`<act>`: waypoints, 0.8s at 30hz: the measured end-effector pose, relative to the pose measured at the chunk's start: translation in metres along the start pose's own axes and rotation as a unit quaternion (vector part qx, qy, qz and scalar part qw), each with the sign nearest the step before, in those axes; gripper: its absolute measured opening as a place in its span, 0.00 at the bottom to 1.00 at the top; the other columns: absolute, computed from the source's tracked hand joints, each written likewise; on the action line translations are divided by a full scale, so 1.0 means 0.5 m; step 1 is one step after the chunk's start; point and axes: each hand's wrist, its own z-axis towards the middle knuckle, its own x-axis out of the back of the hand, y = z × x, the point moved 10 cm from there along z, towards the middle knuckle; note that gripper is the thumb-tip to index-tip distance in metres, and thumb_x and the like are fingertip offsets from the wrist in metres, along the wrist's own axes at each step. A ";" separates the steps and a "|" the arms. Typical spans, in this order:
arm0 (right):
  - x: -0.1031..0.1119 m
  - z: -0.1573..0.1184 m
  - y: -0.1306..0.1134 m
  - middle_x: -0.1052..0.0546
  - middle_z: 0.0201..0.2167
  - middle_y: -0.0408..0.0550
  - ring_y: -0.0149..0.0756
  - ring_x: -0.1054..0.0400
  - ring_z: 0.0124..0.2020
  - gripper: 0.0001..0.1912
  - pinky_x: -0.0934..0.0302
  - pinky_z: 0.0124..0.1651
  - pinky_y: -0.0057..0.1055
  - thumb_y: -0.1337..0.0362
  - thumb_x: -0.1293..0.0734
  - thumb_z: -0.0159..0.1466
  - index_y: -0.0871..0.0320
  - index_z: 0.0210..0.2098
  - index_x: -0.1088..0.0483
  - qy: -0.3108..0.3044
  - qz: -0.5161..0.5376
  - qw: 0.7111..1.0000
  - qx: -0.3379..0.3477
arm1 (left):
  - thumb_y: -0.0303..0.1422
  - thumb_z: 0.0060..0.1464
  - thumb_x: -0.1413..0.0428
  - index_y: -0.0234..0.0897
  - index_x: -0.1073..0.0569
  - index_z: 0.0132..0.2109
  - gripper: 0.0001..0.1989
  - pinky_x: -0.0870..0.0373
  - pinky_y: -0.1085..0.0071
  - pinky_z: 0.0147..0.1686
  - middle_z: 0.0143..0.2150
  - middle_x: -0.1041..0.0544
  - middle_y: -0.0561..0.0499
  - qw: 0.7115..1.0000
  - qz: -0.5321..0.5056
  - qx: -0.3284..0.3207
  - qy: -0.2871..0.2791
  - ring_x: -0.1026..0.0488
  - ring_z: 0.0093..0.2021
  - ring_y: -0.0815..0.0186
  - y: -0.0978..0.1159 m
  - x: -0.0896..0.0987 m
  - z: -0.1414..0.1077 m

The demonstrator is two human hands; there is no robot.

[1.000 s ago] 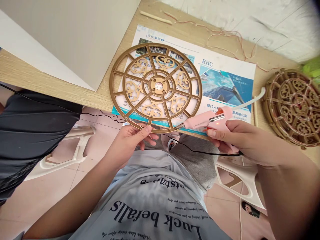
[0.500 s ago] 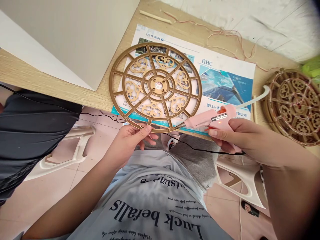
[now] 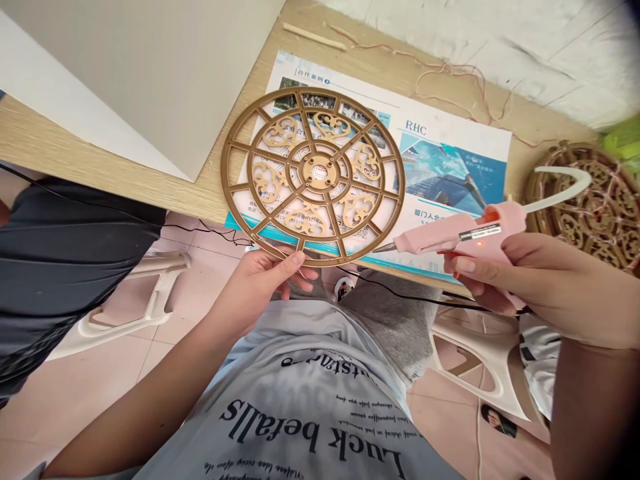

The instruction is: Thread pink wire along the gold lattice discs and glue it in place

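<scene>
A round gold openwork frame (image 3: 320, 172) with scroll ornaments lies over a printed blue and white sheet (image 3: 460, 127), its lower edge reaching past the table edge. My left hand (image 3: 270, 277) pinches that lower rim between thumb and fingers. In my right hand (image 3: 520, 273) is a pink glue gun (image 3: 450, 233), fingers wrapped round its handle, with a curved white glue stick (image 3: 565, 187) coming out of its back. The nozzle points left, just off the frame's lower right rim. A small orange light glows on the gun.
Stacked gold frames (image 3: 595, 207) with thin wires lie at the right. A large pale board (image 3: 150, 73) covers the upper left. Loose wires (image 3: 450, 70) and a thin strip (image 3: 314, 37) lie behind the sheet. A black cable (image 3: 400, 297) hangs below the table edge.
My right hand has moved right with the glue gun, taking the nozzle away from the frame's rim. My left hand still pinches the frame, which has hardly shifted.
</scene>
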 end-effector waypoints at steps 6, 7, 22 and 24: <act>-0.030 0.015 -0.033 0.32 0.18 0.48 0.33 0.42 0.21 0.37 0.50 0.25 0.33 0.28 0.27 0.60 0.57 0.21 0.28 -0.017 0.014 1.000 -0.003 | 0.49 0.62 0.32 0.33 0.15 0.40 0.20 0.32 0.76 0.26 0.39 0.14 0.42 1.000 0.001 0.002 0.002 0.18 0.34 0.64 0.001 0.001 0.000; -0.040 0.020 -0.040 0.32 0.18 0.48 0.33 0.42 0.21 0.36 0.50 0.25 0.33 0.28 0.26 0.59 0.57 0.22 0.28 -0.023 0.023 0.999 -0.007 | 0.50 0.62 0.32 0.34 0.15 0.40 0.20 0.32 0.76 0.26 0.39 0.14 0.42 1.000 0.002 0.002 0.002 0.18 0.34 0.64 0.000 0.001 0.000; -0.071 0.032 -0.045 0.30 0.20 0.46 0.32 0.40 0.23 0.37 0.48 0.28 0.32 0.28 0.25 0.58 0.58 0.22 0.30 -0.036 0.043 0.998 -0.013 | 0.50 0.62 0.32 0.35 0.15 0.40 0.20 0.32 0.76 0.27 0.39 0.14 0.43 1.000 0.003 -0.005 -0.001 0.18 0.34 0.65 0.000 0.002 0.000; -0.070 0.033 -0.036 0.31 0.20 0.46 0.32 0.41 0.23 0.37 0.49 0.27 0.32 0.29 0.25 0.58 0.57 0.22 0.30 -0.040 0.047 0.998 -0.020 | 0.50 0.62 0.32 0.35 0.15 0.39 0.20 0.32 0.76 0.26 0.39 0.14 0.44 1.000 0.001 -0.004 -0.001 0.18 0.33 0.65 0.001 0.002 -0.001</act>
